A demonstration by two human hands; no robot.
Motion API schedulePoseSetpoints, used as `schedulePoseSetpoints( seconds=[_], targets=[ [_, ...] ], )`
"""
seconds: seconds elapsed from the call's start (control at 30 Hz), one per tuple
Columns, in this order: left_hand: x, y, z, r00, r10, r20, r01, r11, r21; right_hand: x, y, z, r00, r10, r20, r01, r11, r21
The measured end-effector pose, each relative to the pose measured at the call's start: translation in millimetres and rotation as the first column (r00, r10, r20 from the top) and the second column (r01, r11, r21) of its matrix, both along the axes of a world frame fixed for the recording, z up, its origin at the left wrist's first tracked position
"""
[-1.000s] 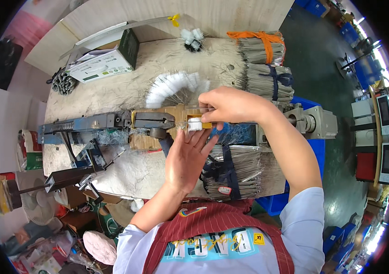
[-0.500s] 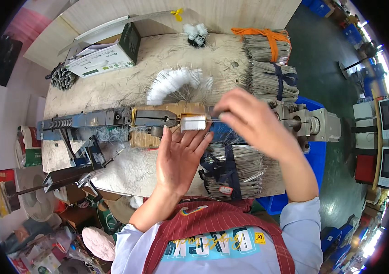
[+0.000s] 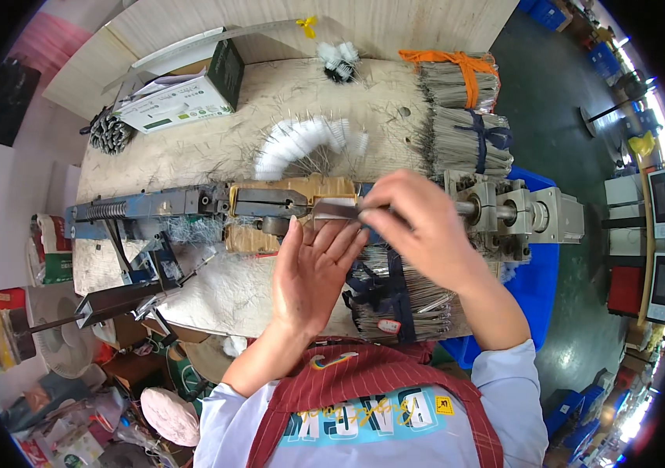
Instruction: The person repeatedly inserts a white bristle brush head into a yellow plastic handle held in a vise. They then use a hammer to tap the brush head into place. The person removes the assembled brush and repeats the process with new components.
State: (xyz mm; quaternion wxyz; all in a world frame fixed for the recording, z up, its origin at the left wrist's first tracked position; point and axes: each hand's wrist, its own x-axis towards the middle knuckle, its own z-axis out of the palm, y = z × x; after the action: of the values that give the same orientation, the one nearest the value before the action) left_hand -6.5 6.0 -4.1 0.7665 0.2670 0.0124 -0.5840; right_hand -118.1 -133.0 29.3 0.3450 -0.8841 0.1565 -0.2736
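Observation:
My right hand (image 3: 420, 222) pinches a dark flat strip (image 3: 337, 210), perhaps a comb or blade. It lies across a block of white bristles (image 3: 335, 201) beside the metal clamp jaws (image 3: 271, 203) of a long bench machine. My left hand (image 3: 306, 273) is open, palm up, its fingers stretched under the bristles and the strip and holding nothing visible. The strip partly covers the bristles. Behind the machine, several white-bristled wire brushes (image 3: 293, 144) lie fanned in an arc.
Bundles of metal wires, tied in orange (image 3: 469, 72) and dark cloth (image 3: 487, 134), line the table's right side; another bundle (image 3: 426, 292) lies near me. A white-green carton (image 3: 180, 101) stands at back left. Metal shaft supports (image 3: 496, 209) sit right, above a blue bin (image 3: 543, 273).
My right hand has moved slightly down, and the dark strip now lies across the bristles. My left hand stays nearly in place, palm up.

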Motion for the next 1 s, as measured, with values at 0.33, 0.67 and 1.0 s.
schedulePoseSetpoints(
  seconds=[0.33,0.67,1.0],
  targets=[
    [-3,0,1,0.997,0.029,0.066,-0.028,1.0,-0.004,-11,13,11,0.968,-0.163,-0.19,0.119,0.968,-0.22],
    [11,4,7,0.998,-0.049,0.049,0.048,0.998,0.027,6,34,19,0.902,-0.135,-0.41,-0.123,0.831,-0.542],
    [8,4,2,0.972,-0.15,0.181,0.145,0.989,0.04,1,17,18,0.906,-0.096,-0.413,-0.171,0.808,-0.564]
  ],
)
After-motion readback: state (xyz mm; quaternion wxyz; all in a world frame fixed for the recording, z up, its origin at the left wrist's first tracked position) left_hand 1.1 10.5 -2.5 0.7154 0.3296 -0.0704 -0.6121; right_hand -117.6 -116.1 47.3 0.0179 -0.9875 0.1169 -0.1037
